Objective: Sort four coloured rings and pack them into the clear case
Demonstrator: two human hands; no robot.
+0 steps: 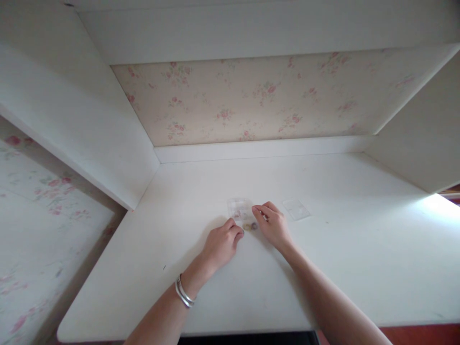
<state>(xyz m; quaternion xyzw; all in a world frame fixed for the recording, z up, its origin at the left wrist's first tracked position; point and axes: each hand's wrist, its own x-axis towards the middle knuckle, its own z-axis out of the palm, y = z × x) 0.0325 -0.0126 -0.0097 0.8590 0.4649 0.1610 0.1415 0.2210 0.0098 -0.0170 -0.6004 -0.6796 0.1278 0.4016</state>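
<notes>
Bare forearms come closest to my camera, the left forearm [163, 306] and the right forearm [332, 299] both slanting up towards a clear divided plastic tray [240, 203], which I take as my landmark. It lies on the white worktop [359, 254], and I can make out small pinkish contents in it, too faint for me to name. Two little round pieces sit just on the near side of the tray: a yellowish ring-like piece [247, 227] and, touching or almost touching it, a dark greyish one [254, 225]. I have the left hand [221, 242] by the tray's near left corner, fingers bent and tips drawn together beside the yellowish piece; I cannot tell whether they grasp anything. Level with the tray's right edge is the right hand [272, 224], thumb and forefinger brought close; whether something is pinched there, I cannot tell from this view. Farther right of the tray lies a flat clear plastic panel [296, 209]. A silver bracelet [184, 292] circles the left wrist, well to the near left of the tray.
</notes>
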